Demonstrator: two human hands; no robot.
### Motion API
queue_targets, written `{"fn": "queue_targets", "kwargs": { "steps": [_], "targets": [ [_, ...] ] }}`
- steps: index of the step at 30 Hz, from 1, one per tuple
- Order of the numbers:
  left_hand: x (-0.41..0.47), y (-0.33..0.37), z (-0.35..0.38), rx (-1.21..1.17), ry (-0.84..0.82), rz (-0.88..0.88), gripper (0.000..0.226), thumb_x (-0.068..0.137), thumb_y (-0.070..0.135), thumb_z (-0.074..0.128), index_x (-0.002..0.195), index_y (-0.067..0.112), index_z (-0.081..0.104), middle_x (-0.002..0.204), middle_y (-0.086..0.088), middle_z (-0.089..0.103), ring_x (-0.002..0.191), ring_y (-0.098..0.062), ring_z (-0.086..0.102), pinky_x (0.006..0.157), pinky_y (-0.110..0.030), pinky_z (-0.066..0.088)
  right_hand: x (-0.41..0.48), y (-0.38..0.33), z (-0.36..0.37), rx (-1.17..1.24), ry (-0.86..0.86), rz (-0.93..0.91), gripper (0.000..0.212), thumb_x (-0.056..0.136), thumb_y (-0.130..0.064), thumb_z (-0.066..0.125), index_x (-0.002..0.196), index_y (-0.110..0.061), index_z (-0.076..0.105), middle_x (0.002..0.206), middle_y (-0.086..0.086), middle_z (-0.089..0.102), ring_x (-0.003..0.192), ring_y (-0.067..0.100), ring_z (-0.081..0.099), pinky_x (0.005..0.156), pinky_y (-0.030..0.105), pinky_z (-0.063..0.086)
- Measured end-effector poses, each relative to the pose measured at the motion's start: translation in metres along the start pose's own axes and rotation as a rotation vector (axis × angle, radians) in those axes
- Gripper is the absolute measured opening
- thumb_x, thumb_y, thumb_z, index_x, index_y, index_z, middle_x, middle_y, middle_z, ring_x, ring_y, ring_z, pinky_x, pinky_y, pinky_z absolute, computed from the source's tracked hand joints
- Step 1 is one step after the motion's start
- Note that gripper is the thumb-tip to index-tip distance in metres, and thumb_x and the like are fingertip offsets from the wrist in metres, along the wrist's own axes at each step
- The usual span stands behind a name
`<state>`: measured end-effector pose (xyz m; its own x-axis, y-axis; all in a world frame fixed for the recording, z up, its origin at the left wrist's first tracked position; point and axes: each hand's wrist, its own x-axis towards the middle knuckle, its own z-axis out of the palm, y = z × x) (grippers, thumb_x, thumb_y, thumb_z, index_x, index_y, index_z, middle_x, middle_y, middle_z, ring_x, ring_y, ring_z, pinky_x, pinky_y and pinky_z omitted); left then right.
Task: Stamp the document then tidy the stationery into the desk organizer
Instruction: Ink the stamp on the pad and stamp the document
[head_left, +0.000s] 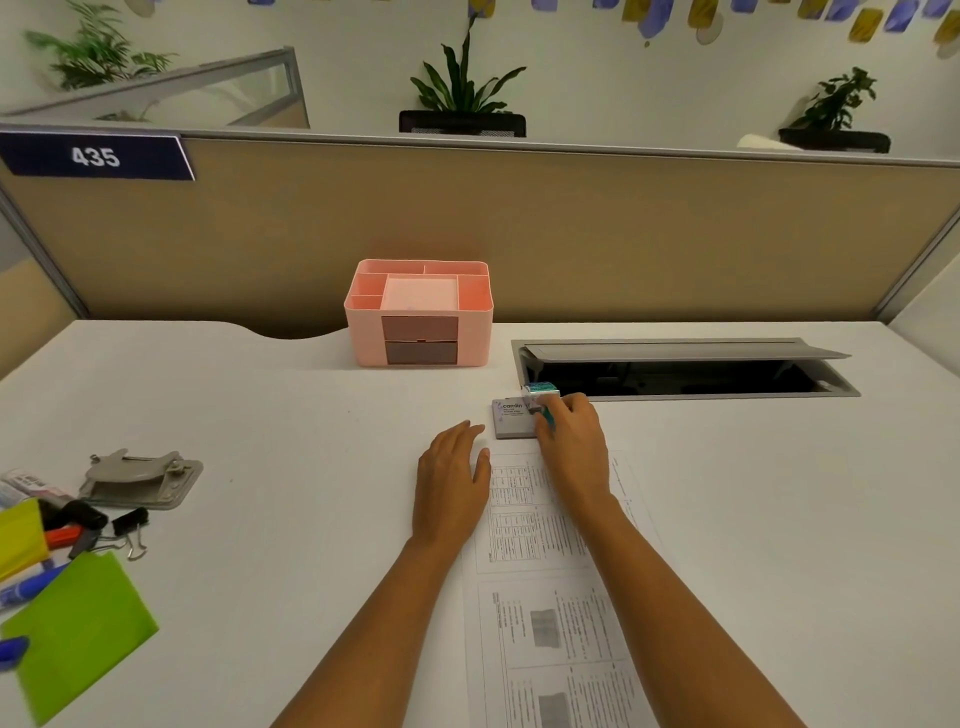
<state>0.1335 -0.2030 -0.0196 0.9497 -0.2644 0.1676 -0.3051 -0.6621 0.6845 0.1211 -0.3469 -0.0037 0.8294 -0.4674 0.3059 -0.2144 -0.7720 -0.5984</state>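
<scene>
I have the right hand (571, 441) curled round the little green stamp (541, 389) at the right edge of the grey ink pad (511, 422), just past the paper (540, 571). The left hand (452, 478) lies flat on the desk (260, 415), fingers straight, holding nothing. The pink box (415, 312) stands far behind.

The white worktop (311, 415) carries a pink desk organizer (418, 332) at the back, beside an open cable hatch (675, 352). The grey stamp pad (511, 421) lies just beyond the printed document (550, 623). At my left side lie a hole punch (140, 480), black binder clips (130, 524), markers (31, 587) and green paper (78, 634).
</scene>
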Motion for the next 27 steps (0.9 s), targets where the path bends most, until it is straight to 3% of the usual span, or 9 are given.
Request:
{"fn": "queue_targets", "kwargs": {
  "steps": [3,5,7,10,15,17,19,22,27],
  "targets": [
    [0.000,0.001,-0.001,-0.014,-0.006,-0.010,0.042,0.093,0.034,0.043,0.134,0.025,0.042,0.147,0.001,0.038,0.136,-0.016,0.033,0.114,-0.031,0.023,0.001,-0.007,-0.010,0.090,0.109,-0.008,0.029,0.091,-0.027,0.055,0.117,-0.013,0.058,0.120,0.008,0.054,0.106,0.019,0.056,0.076,0.014,0.042],
    [0.001,0.001,-0.001,-0.023,-0.004,-0.015,0.042,0.093,0.035,0.043,0.134,0.025,0.041,0.147,0.002,0.037,0.136,-0.016,0.033,0.114,-0.031,0.023,0.005,-0.015,-0.021,0.124,0.165,-0.035,0.029,0.091,-0.024,0.056,0.117,-0.012,0.059,0.122,0.007,0.056,0.108,0.019,0.054,0.081,0.016,0.042],
    [0.002,0.002,-0.002,-0.025,-0.007,-0.017,0.042,0.093,0.035,0.043,0.134,0.025,0.041,0.148,0.002,0.036,0.137,-0.016,0.032,0.114,-0.032,0.022,0.009,-0.022,-0.035,0.147,0.193,-0.071,0.028,0.091,-0.020,0.057,0.117,-0.009,0.059,0.119,0.008,0.059,0.109,0.020,0.054,0.090,0.021,0.044],
    [0.007,0.005,-0.003,-0.034,-0.008,-0.005,0.043,0.093,0.033,0.045,0.134,0.024,0.041,0.146,0.001,0.039,0.135,-0.016,0.034,0.113,-0.031,0.024,0.020,-0.029,-0.054,0.130,0.177,-0.124,0.023,0.091,-0.016,0.056,0.111,-0.008,0.062,0.111,0.008,0.062,0.107,0.021,0.052,0.086,0.020,0.037],
    [0.022,0.012,-0.004,-0.062,-0.023,-0.023,0.048,0.090,0.035,0.051,0.135,0.023,0.040,0.145,0.001,0.040,0.133,-0.017,0.037,0.112,-0.033,0.027,0.049,-0.028,-0.059,-0.025,-0.047,-0.183,0.023,0.091,-0.013,0.043,0.088,-0.003,0.063,0.087,0.012,0.065,0.085,0.027,0.056,0.074,0.041,0.051],
    [0.027,0.013,-0.003,-0.065,-0.029,-0.010,0.048,0.089,0.034,0.053,0.134,0.023,0.040,0.144,0.001,0.042,0.132,-0.017,0.038,0.111,-0.032,0.028,0.056,-0.026,-0.057,-0.115,-0.202,-0.193,0.025,0.091,-0.016,0.042,0.089,-0.002,0.063,0.084,0.015,0.066,0.078,0.030,0.060,0.071,0.044,0.054],
    [0.031,0.014,-0.002,-0.078,-0.050,-0.017,0.051,0.087,0.034,0.056,0.134,0.024,0.040,0.144,0.001,0.041,0.132,-0.018,0.038,0.111,-0.032,0.029,0.058,-0.025,-0.053,-0.246,-0.379,-0.206,0.025,0.092,-0.021,0.043,0.100,-0.007,0.063,0.096,0.013,0.068,0.081,0.027,0.063,0.070,0.037,0.054],
    [0.035,0.013,0.001,-0.084,-0.085,-0.034,0.056,0.085,0.037,0.059,0.135,0.025,0.037,0.146,0.001,0.039,0.133,-0.018,0.036,0.111,-0.033,0.030,0.061,-0.024,-0.048,-0.413,-0.605,-0.176,0.033,0.092,-0.030,0.048,0.123,-0.018,0.053,0.121,0.008,0.061,0.101,0.025,0.061,0.075,0.027,0.049],
    [0.039,0.008,0.006,-0.082,-0.066,-0.023,0.058,0.084,0.039,0.060,0.135,0.024,0.038,0.145,0.001,0.040,0.133,-0.018,0.036,0.111,-0.030,0.027,0.069,-0.021,-0.040,-0.588,-0.738,-0.200,0.060,0.085,-0.041,0.059,0.138,-0.022,0.038,0.133,0.008,0.052,0.114,0.026,0.054,0.087,0.034,0.049]
  ]
}}
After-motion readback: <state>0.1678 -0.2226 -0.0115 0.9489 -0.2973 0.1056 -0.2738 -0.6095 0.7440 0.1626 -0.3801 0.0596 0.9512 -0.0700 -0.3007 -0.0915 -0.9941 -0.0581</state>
